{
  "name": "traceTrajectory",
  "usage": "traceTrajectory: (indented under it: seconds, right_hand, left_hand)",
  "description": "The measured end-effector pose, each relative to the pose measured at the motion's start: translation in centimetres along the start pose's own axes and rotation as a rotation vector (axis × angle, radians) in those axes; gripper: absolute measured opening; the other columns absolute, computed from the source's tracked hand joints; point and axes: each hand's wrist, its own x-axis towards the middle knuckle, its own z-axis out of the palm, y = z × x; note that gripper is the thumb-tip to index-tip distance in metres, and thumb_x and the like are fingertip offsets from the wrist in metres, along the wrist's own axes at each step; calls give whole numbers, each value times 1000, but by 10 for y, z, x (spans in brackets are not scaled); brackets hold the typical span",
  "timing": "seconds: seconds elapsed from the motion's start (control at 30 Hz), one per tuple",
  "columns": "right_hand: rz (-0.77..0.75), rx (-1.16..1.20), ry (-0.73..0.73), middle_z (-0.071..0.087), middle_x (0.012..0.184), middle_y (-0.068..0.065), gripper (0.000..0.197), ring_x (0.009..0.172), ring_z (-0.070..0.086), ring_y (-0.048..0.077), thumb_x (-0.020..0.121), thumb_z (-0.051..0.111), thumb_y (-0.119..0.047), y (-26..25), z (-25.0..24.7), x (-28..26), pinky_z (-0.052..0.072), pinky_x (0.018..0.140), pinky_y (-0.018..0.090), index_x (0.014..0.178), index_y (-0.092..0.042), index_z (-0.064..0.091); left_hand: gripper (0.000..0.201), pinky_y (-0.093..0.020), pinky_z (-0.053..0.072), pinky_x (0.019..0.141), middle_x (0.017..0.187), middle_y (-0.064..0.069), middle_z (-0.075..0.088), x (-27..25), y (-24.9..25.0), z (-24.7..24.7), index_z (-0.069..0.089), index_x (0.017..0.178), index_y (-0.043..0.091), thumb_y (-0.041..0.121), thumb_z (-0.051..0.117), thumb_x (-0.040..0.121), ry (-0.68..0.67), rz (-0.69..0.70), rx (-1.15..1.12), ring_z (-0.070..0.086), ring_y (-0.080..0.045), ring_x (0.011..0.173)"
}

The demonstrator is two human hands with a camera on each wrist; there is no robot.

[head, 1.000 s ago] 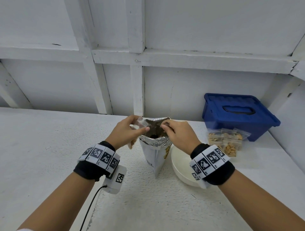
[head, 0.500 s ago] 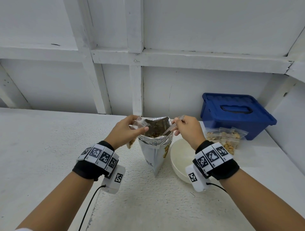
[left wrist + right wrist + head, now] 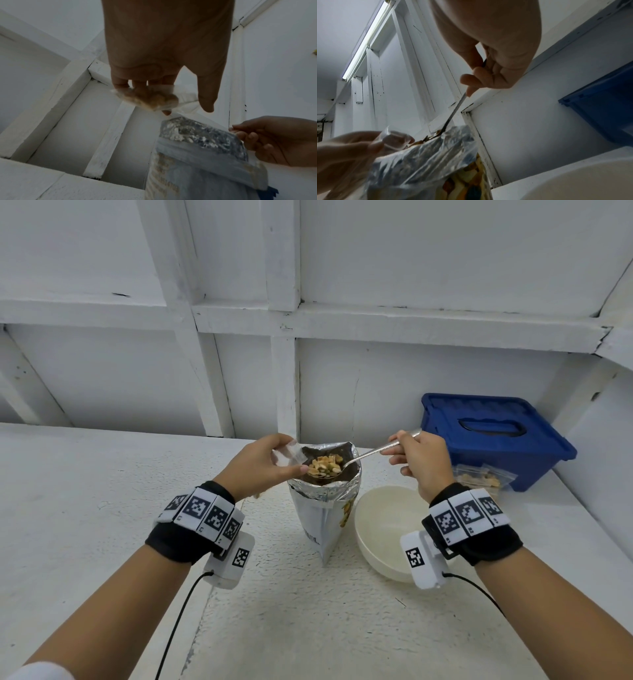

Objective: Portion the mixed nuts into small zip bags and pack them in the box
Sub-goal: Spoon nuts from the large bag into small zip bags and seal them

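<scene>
- The right hand (image 3: 416, 462) pinches the thin handle of a shiny metal spoon (image 3: 346, 463) between thumb and curled fingers; the bowl of the spoon is heaped with pale, lumpy mixed nuts (image 3: 324, 465) and sits over the mouth of the foil pouch (image 3: 323, 508).
- The foil pouch stands upright on the rough white table (image 3: 102, 508), its crinkled silver lining folded outward at the rim and print on its outer face too small to read.
- The left hand (image 3: 260, 465) grips a small clear zip bag (image 3: 286, 455) just beside the pouch's left rim, the soft film crumpled between the fingers; the left wrist view shows tan nuts already inside this bag (image 3: 150, 97).
- A smooth, round cream bowl (image 3: 383, 529) sits just right of the pouch, its near edge hidden by the right wrist camera.
- The blue plastic box (image 3: 493, 440) with its ribbed lid shut stands at the back right against the wall.
- Filled zip bags (image 3: 479, 477) lie against the front of the box, partly hidden behind the right hand, so their count is unclear.
- Both wrist views are dim, and the left hand is blurred in the right wrist view.
</scene>
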Motion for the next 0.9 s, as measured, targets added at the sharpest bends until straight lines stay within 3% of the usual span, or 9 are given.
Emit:
traceTrajectory:
  seconds: [0.1,0.27,0.47,0.57,0.6,0.67,0.73,0.83,0.9]
  right_hand:
    - [-21,17,29,66,70,5,22,45,53,2,95,45,-15,-8,-6,5,35,39,13,77,-14,59]
    - [-70,48,47,65,66,1,24,43,52,1,95,45,-15,-22,-11,8,35,41,14,76,-15,60]
    - [-118,-13,-17,65,67,-1,24,43,53,1,96,45,-16,-27,-3,6,37,40,11,77,-18,59]
    - [-159,-20,-58,64,67,1,24,42,53,1,96,44,-16,-30,2,5,37,41,10,78,-17,58]
    - [-183,-38,-64,64,68,1,23,43,53,1,96,44,-16,-31,4,4,37,41,10,78,-17,58]
    - [-242,-86,-69,65,70,2,23,45,54,1,96,44,-17,-35,8,4,37,43,9,79,-17,59]
    - [-307,-124,-77,65,70,2,22,45,54,1,97,44,-17,-41,13,2,36,43,7,84,-12,61]
    - [-519,-201,-114,62,72,-5,20,51,56,-5,97,45,-16,-51,19,-7,40,49,6,92,-5,61]
    - [-689,-223,-149,60,72,-10,18,57,58,-3,96,47,-16,-57,21,-14,46,54,10,91,-6,61]
  left_hand:
    - [59,-19,38,61,98,12,53,3,3,-2,48,129,14,40,68,80,-24,40,98,53,-11,82]
    - [59,-24,36,72,115,2,58,8,10,-2,50,127,14,43,68,79,-57,81,196,48,-10,88]
    - [55,-15,37,56,109,1,58,11,20,3,51,123,13,40,69,79,-57,92,122,50,-8,75]
    - [56,-26,51,62,106,3,58,11,21,5,51,123,14,40,70,77,-58,78,75,58,-16,80]
    - [56,-21,50,61,103,4,57,10,21,6,51,123,14,39,71,77,-50,75,64,57,-14,80]
    - [58,-7,40,55,99,3,56,10,23,7,49,125,13,36,71,78,-27,76,39,54,-6,73]
    - [59,-6,40,49,97,4,54,8,24,9,48,127,12,33,72,78,-2,72,-10,50,2,66]
    - [54,-11,46,59,98,5,58,5,23,12,49,123,16,33,72,77,43,60,-90,53,0,74]
    - [46,-6,44,62,92,11,57,4,19,14,51,116,20,33,72,78,81,52,-157,54,2,78]
